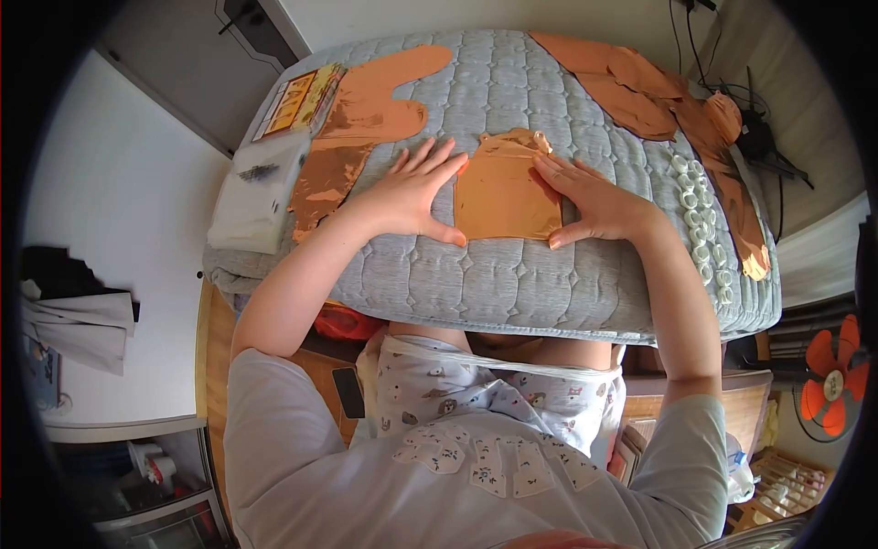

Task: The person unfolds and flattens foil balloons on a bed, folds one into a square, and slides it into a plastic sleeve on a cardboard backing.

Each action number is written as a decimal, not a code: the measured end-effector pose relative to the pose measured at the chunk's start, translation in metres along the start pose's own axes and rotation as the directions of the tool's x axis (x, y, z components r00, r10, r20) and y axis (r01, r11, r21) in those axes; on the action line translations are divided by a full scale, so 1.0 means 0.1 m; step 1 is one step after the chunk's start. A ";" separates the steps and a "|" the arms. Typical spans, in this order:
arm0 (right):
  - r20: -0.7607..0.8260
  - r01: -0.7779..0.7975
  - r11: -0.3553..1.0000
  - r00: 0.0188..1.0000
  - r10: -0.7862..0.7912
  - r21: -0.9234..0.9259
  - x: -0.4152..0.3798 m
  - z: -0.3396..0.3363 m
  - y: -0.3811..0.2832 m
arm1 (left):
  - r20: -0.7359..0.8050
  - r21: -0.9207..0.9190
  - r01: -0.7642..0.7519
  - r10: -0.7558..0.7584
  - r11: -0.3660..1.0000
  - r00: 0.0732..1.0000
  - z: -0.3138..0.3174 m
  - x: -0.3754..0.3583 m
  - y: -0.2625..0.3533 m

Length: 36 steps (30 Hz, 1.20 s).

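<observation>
A flat rose-gold foil balloon (508, 197), folded to a rough square, lies on the quilted mattress (421, 274) in front of me. My left hand (416, 192) rests at its left edge, palm down, with fingers spread and the thumb near the lower left corner. My right hand (594, 203) lies along the right edge, fingertips on the upper right of the foil and thumb at the lower right corner. Both hands are open. A small crumpled tab sticks up at the top of the foil.
More flat foil balloons (366, 105) lie at the left, others (640, 91) at the far right. Rows of white rings (700, 224) lie right of my hand. Clear plastic packs (261, 192) and a printed packet (293, 101) sit at the left edge. An orange fan (832, 384) stands right.
</observation>
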State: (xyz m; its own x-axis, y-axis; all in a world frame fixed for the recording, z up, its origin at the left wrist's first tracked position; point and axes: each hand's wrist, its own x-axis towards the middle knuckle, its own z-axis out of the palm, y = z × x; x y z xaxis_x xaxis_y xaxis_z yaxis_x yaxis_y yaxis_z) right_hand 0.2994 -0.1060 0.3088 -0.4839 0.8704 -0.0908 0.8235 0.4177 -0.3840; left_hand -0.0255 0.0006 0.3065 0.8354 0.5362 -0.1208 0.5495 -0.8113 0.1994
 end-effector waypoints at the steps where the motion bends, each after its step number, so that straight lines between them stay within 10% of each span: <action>1: 0.003 -0.001 1.000 1.000 0.001 0.028 0.00 0.00 -0.01 | 0.002 0.000 -0.001 0.001 1.000 1.000 0.00 0.00 0.00; 7: -0.030 0.003 1.000 1.000 -0.002 0.026 0.01 0.04 0.02 | -0.064 -0.195 -0.003 -0.009 0.981 0.998 -0.07 -0.03 0.09; 13: -0.053 -0.020 0.999 0.998 0.023 0.050 0.00 0.03 0.01 | -0.271 0.125 -0.276 0.301 0.953 0.914 -0.02 -0.07 0.92; 23: -0.107 -0.024 0.994 0.994 0.036 0.111 -0.04 -0.07 -0.10 | -0.184 0.068 -0.176 0.186 0.982 0.965 0.32 -0.04 0.91; 26: -0.081 -0.081 0.976 0.992 0.099 0.201 -0.03 -0.09 -0.12 | -0.193 0.076 -0.178 0.189 0.981 0.963 0.35 -0.17 0.93; 28: -0.094 0.028 0.821 0.995 0.031 0.571 -0.03 -0.08 -0.11 | -0.204 0.060 -0.189 0.198 0.980 0.959 0.32 -0.35 1.04; 36: -0.008 0.029 0.681 0.999 -0.034 0.732 -0.06 0.02 -0.28 | -0.372 0.311 -0.119 0.236 0.943 0.898 0.55 -0.84 1.30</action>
State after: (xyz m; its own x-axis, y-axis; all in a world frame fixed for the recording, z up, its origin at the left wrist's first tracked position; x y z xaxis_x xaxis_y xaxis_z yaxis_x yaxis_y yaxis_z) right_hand 0.2783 -0.1238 0.3184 -0.5094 0.8577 -0.0700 0.3295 0.1192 -0.9366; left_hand -0.0241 -0.1626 0.2895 0.8762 0.3767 0.3005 0.4218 -0.9011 -0.1004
